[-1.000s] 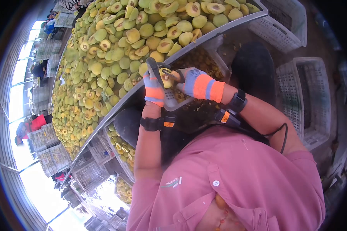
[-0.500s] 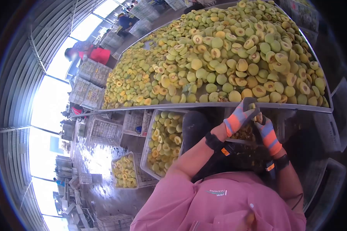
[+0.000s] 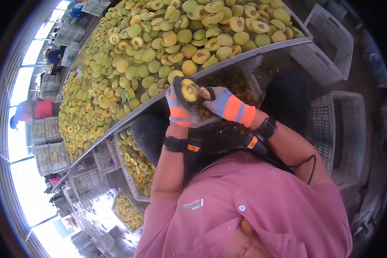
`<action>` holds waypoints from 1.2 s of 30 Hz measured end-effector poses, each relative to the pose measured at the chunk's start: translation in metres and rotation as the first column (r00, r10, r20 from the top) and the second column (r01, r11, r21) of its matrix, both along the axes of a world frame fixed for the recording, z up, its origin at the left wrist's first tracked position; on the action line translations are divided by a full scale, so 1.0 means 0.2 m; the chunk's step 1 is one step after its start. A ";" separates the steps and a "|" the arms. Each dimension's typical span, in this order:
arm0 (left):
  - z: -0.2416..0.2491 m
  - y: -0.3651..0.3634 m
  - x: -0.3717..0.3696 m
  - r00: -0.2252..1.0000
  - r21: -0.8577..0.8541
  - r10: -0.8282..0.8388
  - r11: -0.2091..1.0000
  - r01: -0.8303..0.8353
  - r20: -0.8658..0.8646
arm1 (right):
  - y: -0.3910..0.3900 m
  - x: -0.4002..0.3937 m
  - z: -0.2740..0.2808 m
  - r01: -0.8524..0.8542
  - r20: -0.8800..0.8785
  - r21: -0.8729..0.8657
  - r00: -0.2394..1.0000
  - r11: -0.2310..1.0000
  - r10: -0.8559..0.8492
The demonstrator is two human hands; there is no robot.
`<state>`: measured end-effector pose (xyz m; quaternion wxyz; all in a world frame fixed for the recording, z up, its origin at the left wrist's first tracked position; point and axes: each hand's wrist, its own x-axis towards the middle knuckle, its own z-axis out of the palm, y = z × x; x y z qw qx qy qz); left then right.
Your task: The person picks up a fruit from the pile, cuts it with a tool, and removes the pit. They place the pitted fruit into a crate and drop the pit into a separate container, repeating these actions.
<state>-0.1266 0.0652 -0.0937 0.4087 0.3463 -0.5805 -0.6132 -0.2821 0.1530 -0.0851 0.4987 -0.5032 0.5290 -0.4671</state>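
My left hand [image 3: 178, 102], in a grey, orange and blue work glove, is closed round a halved apricot [image 3: 189, 90]. The cut yellow face points up, with a brown centre showing. Close on its right, my right hand [image 3: 223, 102] in a matching glove grips a small pitting knife [image 3: 207, 93] by a brown handle. Its thin metal end reaches the fruit's right edge. Both hands are just off the near rim of a metal-edged table [image 3: 245, 54], which bears a deep heap of green-yellow apricot halves [image 3: 155, 56].
Below the hands, a crate [image 3: 254, 81] holds brownish scraps. A crate of apricot halves [image 3: 135, 161] stands left of my legs, with a smaller filled crate [image 3: 128, 211] beyond. White crates [image 3: 327, 43] [image 3: 337, 137] stand at right. A person in red [image 3: 36, 112] is at far left.
The view has swung right and closer over my hands. My left hand now shows the fruit's cut face upward, with the knife in my right hand at its edge.
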 end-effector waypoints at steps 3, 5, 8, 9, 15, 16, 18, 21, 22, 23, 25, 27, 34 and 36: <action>0.07 0.05 -0.02 0.931 -0.400 0.131 0.917 0.017 0.341 | -0.01 0.01 -0.03 0.007 -0.002 0.014 1.000 1.000 -0.007; 0.08 0.07 -0.05 0.958 -0.341 0.147 0.938 -0.057 0.246 | -0.01 0.01 -0.02 0.015 0.050 0.031 0.999 0.999 -0.016; 0.06 0.07 -0.06 0.989 0.072 0.116 0.991 -0.110 -0.088 | 0.00 -0.01 0.01 -0.053 0.043 0.047 0.998 0.997 0.051; 0.05 0.06 -0.05 0.980 0.162 0.131 0.981 -0.107 -0.146 | 0.00 0.00 0.00 -0.042 0.024 0.039 0.999 0.998 0.041; 0.09 0.03 -0.06 0.993 0.214 0.118 0.971 -0.111 -0.022 | 0.00 0.01 0.01 -0.028 -0.157 0.033 0.987 0.999 0.033; 0.10 0.02 -0.06 0.994 0.263 0.108 0.960 -0.096 -0.034 | 0.00 0.01 0.01 -0.034 -0.158 0.044 0.987 0.998 0.041; 0.09 0.00 -0.05 0.996 0.326 0.081 0.943 -0.070 -0.022 | 0.00 0.01 0.00 -0.053 -0.185 0.059 0.981 0.997 0.063; -0.03 -0.10 -0.01 0.971 0.112 0.019 0.993 -0.047 0.240 | 0.00 0.02 -0.04 -0.078 -0.252 0.069 0.963 0.995 0.093; -0.19 -0.17 0.05 0.897 -0.128 0.047 0.992 0.012 0.440 | 0.00 0.02 -0.05 -0.080 -0.269 0.073 0.958 0.994 0.097; -0.22 -0.18 0.07 0.798 -0.316 0.073 0.937 0.151 0.598 | 0.00 0.03 -0.04 -0.083 -0.285 0.080 0.953 0.993 0.103; -0.14 -0.19 0.06 0.588 -0.571 0.247 0.678 0.463 0.770 | 0.00 0.00 0.01 -0.109 -0.155 0.315 0.974 0.943 0.164; -0.01 -0.20 0.01 0.483 -0.541 0.273 0.591 0.598 0.832 | -0.03 -0.02 0.02 -0.140 -0.018 0.416 0.987 0.898 0.162; 0.19 -0.04 -0.17 0.642 -0.407 0.227 0.901 0.147 0.733 | -0.02 -0.04 0.06 -0.084 0.102 0.288 0.993 0.954 0.056; 0.15 -0.01 -0.17 0.682 -0.378 0.210 0.920 0.106 0.701 | -0.02 0.00 -0.07 -0.018 0.001 0.164 1.000 0.986 0.018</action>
